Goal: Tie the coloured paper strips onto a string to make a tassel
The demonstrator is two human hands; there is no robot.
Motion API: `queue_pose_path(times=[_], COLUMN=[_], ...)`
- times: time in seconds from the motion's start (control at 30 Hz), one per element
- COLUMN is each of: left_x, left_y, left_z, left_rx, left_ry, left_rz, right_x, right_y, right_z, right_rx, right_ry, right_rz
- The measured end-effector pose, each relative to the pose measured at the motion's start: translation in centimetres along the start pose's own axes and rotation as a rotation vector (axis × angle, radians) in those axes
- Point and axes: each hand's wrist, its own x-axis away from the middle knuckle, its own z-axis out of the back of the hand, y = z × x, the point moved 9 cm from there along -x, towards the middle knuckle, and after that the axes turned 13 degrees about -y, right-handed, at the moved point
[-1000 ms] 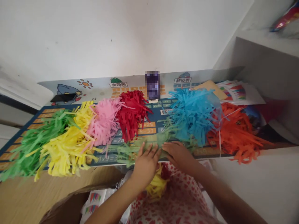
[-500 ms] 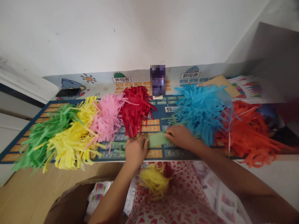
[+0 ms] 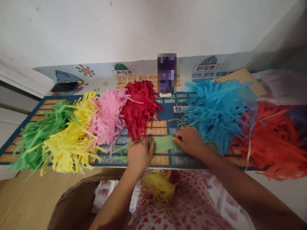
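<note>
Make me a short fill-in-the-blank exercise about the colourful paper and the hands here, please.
1. The left hand and the right hand hold a paper strip coloured ____.
2. The fringed bundle immediately left of the red bundle is ____.
3. The big bundle between the red bundle and the orange bundle is ____.
4. The pale cloth at the bottom is printed with red ____.

Missing words: green; pink; blue; hearts.

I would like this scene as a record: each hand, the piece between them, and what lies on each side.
Left hand: grips the light green paper
Right hand: grips the same paper, further right
Paper: band between the hands, loose fringe past the left hand
To the left: green bundle, yellow bundle, pink bundle
Beyond left hand: red bundle
To the right: blue bundle, orange bundle
</note>
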Motion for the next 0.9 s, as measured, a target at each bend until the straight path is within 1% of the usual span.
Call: queue_pose_path(times=[0.2, 0.23, 0.27, 0.3, 0.33, 0.37, 0.4, 0.43, 0.47, 0.5, 0.53, 0.57, 0.6, 0.67, 0.7, 0.73, 0.77, 0.8, 0.9], left_x=[0.1, 0.2, 0.4, 0.7, 1.0, 1.5, 1.9, 2.3, 2.6, 2.8, 2.9, 3.0, 3.0, 3.3, 3.4, 3.6, 3.8, 3.9, 4.1], left_y=[0.1, 0.2, 0.3, 0.6, 1.1, 1.8, 2.5, 3.1, 3.5, 3.7, 3.8, 3.8, 3.8, 4.0, 4.2, 4.4, 4.6, 4.8, 5.1], left_z=[0.1, 0.4, 0.8, 1.4, 1.9, 2.2, 2.2, 1.9, 1.4, 1.0, 0.8, 0.7, 0.8, 1.2, 1.5, 1.7, 2.0, 2.1, 2.5], left_rx=[-0.007, -0.008, -0.014, -0.027, -0.050, -0.082, -0.123, -0.164, -0.201, -0.232, -0.255, -0.271, -0.281, -0.295, -0.298, -0.300, -0.301, -0.302, -0.293], left_ry=[0.006, 0.038, 0.095, 0.167, 0.238, 0.289, 0.300, 0.271, 0.216, 0.153, 0.098, 0.061, 0.042, 0.033, 0.039, 0.049, 0.061, 0.074, 0.112], left_rz=[-0.006, -0.023, -0.058, -0.120, -0.214, -0.339, -0.480, -0.614, -0.720, -0.788, -0.821, -0.826, -0.815, -0.788, -0.773, -0.758, -0.748, -0.746, -0.756], right_x=[-0.2, -0.2, -0.2, -0.1, 0.0, 0.1, 0.3, 0.5, 0.8, 1.2, 1.7, 2.2, 2.6, 3.4, 3.8, 4.1, 4.3, 4.2, 3.5], right_y=[-0.1, 0.0, 0.2, 0.4, 0.6, 0.8, 0.9, 1.0, 0.9, 0.7, 0.2, -0.6, -1.9, -4.8, -5.9, -6.7, -7.0, -7.0, -6.4], right_z=[0.1, 0.1, 0.2, 0.4, 0.6, 0.9, 1.2, 1.6, 2.1, 2.6, 3.2, 3.6, 3.6, 2.6, 1.8, 1.0, 0.3, -0.1, -0.4], right_rx=[-0.016, -0.029, -0.044, -0.057, -0.064, -0.059, -0.042, -0.013, 0.022, 0.057, 0.089, 0.118, 0.144, 0.191, 0.210, 0.228, 0.242, 0.250, 0.224], right_ry=[-0.014, -0.006, 0.012, 0.041, 0.076, 0.114, 0.148, 0.179, 0.213, 0.252, 0.287, 0.307, 0.296, 0.178, 0.102, 0.040, 0.002, -0.008, 0.013], right_rz=[-0.023, -0.033, -0.042, -0.054, -0.066, -0.076, -0.084, -0.091, -0.097, -0.094, -0.070, -0.011, 0.089, 0.347, 0.457, 0.532, 0.572, 0.584, 0.584])
